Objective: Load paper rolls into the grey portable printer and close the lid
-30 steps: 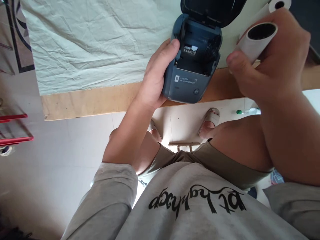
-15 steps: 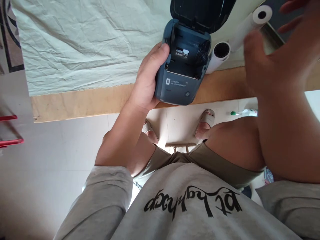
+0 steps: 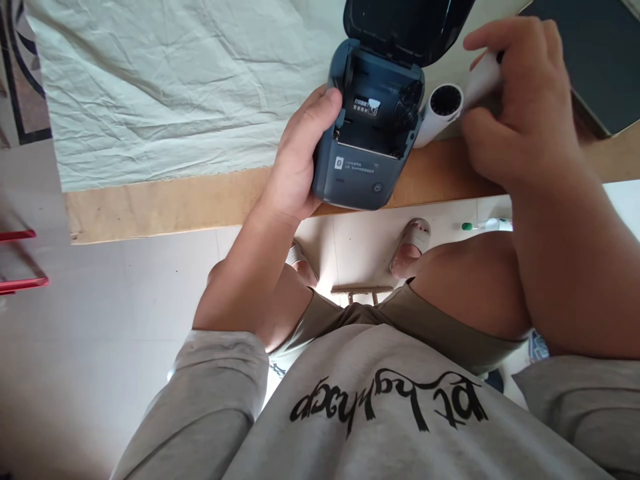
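Observation:
My left hand [image 3: 305, 150] holds a dark blue portable label printer [image 3: 355, 167] by its left side, thumb along the rim. The printer's black lid [image 3: 403, 27] is flipped up, and its paper bay shows bare with a small printed sticker inside. My right hand [image 3: 530, 100] is curled around a white paper roll [image 3: 481, 81], fingers on the far side and thumb on the near side; part of the roll is hidden by the hand. Just right of the printer lies a second white roll [image 3: 430, 123] with a dark hollow core facing me.
Pale green cloth [image 3: 175, 87] covers the table, whose wooden edge [image 3: 165, 203] runs across in front of me. A dark flat object [image 3: 595, 60] lies at the far right. Red bars [image 3: 23, 287] show at the left. A small bottle with a green cap [image 3: 487, 225] is on the floor.
My right hand has moved left and closed around the farther paper roll, whose visible end has shifted left and nearer. The left hand and printer stay almost still.

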The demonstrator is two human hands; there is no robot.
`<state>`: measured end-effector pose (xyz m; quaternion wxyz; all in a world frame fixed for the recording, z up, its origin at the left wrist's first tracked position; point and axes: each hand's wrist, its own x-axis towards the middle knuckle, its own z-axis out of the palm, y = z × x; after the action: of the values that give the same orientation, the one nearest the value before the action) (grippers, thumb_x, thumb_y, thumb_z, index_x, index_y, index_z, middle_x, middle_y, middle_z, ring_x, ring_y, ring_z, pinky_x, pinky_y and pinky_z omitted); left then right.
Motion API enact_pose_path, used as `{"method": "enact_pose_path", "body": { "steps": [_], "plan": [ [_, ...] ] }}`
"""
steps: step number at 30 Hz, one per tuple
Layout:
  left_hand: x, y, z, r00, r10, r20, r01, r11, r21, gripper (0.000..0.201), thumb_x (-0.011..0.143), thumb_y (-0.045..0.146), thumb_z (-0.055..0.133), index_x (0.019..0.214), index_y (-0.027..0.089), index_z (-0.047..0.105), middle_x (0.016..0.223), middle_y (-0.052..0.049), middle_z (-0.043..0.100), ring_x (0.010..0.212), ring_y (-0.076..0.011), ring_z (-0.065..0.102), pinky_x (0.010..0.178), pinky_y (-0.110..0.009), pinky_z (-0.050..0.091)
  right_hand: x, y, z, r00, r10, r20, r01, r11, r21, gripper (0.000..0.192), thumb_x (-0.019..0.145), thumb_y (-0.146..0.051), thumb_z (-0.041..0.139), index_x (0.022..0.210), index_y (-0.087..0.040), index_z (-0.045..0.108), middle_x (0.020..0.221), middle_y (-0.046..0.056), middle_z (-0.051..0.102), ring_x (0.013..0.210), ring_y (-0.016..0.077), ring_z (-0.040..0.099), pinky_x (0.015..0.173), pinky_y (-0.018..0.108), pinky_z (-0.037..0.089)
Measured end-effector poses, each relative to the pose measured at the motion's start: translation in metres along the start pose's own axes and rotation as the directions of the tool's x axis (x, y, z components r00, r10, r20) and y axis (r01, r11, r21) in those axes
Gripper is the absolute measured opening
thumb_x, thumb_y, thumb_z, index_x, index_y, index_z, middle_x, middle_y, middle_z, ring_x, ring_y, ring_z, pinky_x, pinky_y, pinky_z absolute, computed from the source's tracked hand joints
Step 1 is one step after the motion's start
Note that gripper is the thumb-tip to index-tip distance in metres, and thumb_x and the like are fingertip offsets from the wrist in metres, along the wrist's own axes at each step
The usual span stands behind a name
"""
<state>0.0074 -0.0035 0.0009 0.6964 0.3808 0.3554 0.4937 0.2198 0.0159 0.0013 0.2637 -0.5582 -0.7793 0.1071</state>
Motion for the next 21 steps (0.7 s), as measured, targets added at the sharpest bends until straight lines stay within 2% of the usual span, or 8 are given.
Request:
{"method": "enact_pose_path", "body": {
  "steps": [4, 6, 9, 14, 18, 21],
  "plan": [
    [0.0014, -0.0005, -0.0018, 1.000, 0.003, 0.010, -0.003, 1.000, -0.006, 0.023, 0.076, 0.042, 0.042, 0.081, 0.025, 0.057, 0.098, -0.005, 0.060, 0.093, -0.0222, 0.055, 0.077, -0.033, 0.044, 0.0012, 0.0002, 0.0059, 0.998, 0.011, -0.054, -0.011, 1.000, -0.006, 0.038, 0.073, -0.025, 0.048, 0.111, -0.024, 0.049, 0.101, 0.007, 0.042, 0.100, 0.0135, 0.044, 0.085, 0.030, 0.041],
    [0.0015, -0.0001, -0.0028, 1.000, -0.001, 0.024, 0.001, 1.000, 0.002, 0.024, 0.076, 0.043, 0.042, 0.083, 0.025, 0.057, 0.101, -0.005, 0.060, 0.093, -0.0224, 0.054, 0.075, -0.033, 0.043, 0.0030, 0.0016, 0.0075, 0.997, 0.013, -0.082, -0.014, 1.000, -0.015, 0.033, 0.074, -0.025, 0.047, 0.106, -0.024, 0.053, 0.098, 0.006, 0.043, 0.098, 0.0136, 0.044, 0.084, 0.030, 0.041],
    [0.0010, 0.0004, -0.0036, 0.999, -0.016, 0.034, 0.016, 1.000, -0.006, 0.024, 0.076, 0.043, 0.042, 0.083, 0.026, 0.058, 0.099, -0.005, 0.060, 0.094, -0.0223, 0.054, 0.074, -0.032, 0.042, 0.0049, 0.0033, 0.0068, 0.996, 0.020, -0.083, -0.022, 1.000, -0.020, 0.036, 0.071, -0.019, 0.047, 0.106, -0.028, 0.053, 0.098, 0.005, 0.044, 0.094, 0.0129, 0.046, 0.081, 0.030, 0.041],
    [0.0006, -0.0001, -0.0013, 1.000, 0.000, 0.001, 0.000, 0.998, -0.067, 0.020, 0.075, 0.041, 0.045, 0.076, 0.024, 0.057, 0.083, -0.004, 0.059, 0.083, -0.0182, 0.055, 0.068, -0.029, 0.041, 0.0051, 0.0014, 0.0045, 0.995, 0.012, -0.097, -0.014, 1.000, -0.018, 0.057, 0.060, -0.004, 0.044, 0.112, -0.028, 0.045, 0.105, 0.002, 0.047, 0.098, 0.0134, 0.045, 0.086, 0.030, 0.039],
    [0.0004, -0.0004, 0.0007, 1.000, 0.026, 0.008, -0.025, 0.994, -0.109, 0.020, 0.077, 0.038, 0.046, 0.077, 0.021, 0.055, 0.078, -0.003, 0.055, 0.070, -0.0123, 0.052, 0.064, -0.026, 0.039, 0.0029, 0.0004, 0.0052, 0.997, 0.025, -0.078, -0.028, 0.999, -0.037, 0.046, 0.065, -0.009, 0.045, 0.108, -0.024, 0.050, 0.102, 0.006, 0.046, 0.094, 0.0128, 0.046, 0.080, 0.029, 0.039],
    [0.0003, -0.0005, 0.0002, 0.999, 0.032, 0.012, -0.030, 0.992, -0.122, 0.018, 0.079, 0.035, 0.044, 0.078, 0.019, 0.053, 0.077, -0.002, 0.052, 0.068, -0.0096, 0.050, 0.063, -0.023, 0.039, 0.0027, 0.0045, 0.0052, 0.996, -0.013, -0.091, 0.011, 0.999, -0.030, 0.048, 0.071, -0.016, 0.046, 0.118, -0.025, 0.043, 0.109, 0.005, 0.046, 0.093, 0.0103, 0.046, 0.079, 0.026, 0.039]
  ]
}}
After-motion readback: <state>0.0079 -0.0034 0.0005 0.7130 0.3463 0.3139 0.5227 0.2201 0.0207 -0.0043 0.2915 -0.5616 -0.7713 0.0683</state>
